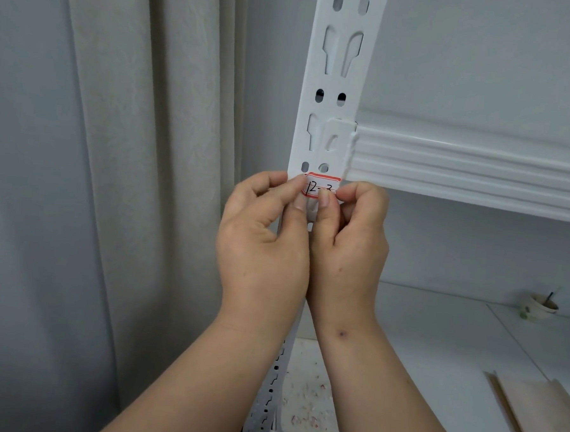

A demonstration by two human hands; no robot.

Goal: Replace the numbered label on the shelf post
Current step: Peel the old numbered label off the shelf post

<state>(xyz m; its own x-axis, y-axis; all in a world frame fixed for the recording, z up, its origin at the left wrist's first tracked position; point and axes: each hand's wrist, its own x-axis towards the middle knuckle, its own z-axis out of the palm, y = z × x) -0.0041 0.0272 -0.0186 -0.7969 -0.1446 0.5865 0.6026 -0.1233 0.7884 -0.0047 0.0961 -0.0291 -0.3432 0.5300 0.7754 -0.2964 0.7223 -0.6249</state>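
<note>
The white slotted shelf post is standing upright beside the curtain, both hands are meeting on its face, left hand and right hand curling in and pinching the red-bordered label between their thumbs and fingertips

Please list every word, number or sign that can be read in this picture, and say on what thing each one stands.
"12-3": handwritten in black on the red-bordered label on the white shelf post. The left hand and right hand cover its lower edge, so the last digit is partly hidden and anything below cannot be told.
The paper cup on the counter at the right bears a green pattern, too small to read.
No other text shows.
</note>
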